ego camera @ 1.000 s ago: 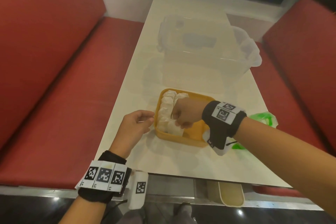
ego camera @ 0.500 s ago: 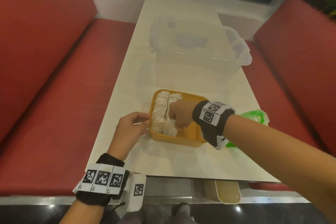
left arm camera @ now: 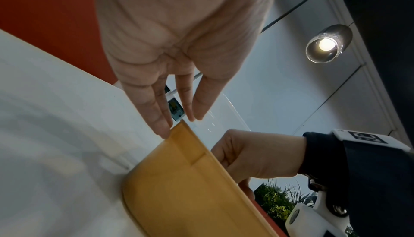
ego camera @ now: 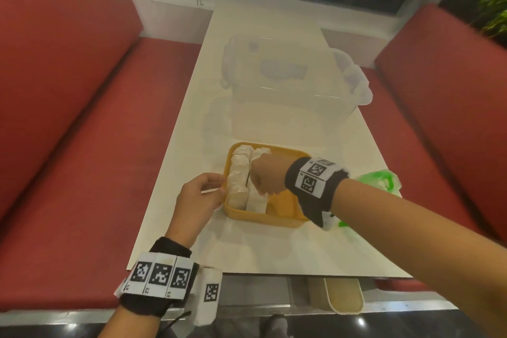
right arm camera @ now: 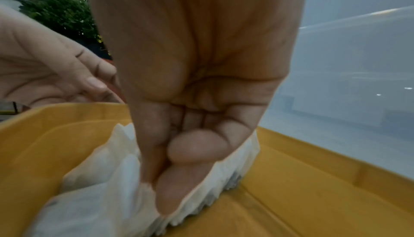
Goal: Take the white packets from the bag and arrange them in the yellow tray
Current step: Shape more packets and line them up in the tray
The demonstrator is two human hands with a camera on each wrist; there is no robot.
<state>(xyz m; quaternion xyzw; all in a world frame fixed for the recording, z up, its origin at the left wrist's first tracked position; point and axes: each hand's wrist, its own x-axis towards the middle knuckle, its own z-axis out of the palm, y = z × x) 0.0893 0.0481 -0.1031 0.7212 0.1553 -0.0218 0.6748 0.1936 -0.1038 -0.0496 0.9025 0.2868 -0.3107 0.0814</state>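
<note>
Little moved; right hand (ego camera: pixel 265 176) still pinches crinkled white packet (right arm camera: pixel 116 184); left hand (ego camera: pixel 198 195) relaxed against yellow tray (ego camera: pixel 277 219).

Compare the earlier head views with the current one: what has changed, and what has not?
Little has changed. The right hand keeps its grip on the packets in the second row of the tray, and the left hand stays at the tray's left rim. The bag lies untouched. Only the camera has shifted.

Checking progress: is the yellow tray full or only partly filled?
Partly filled. White packets sit in two rows along the tray's left side, while its right half shows bare yellow floor. The right hand rests on the second row.
</note>
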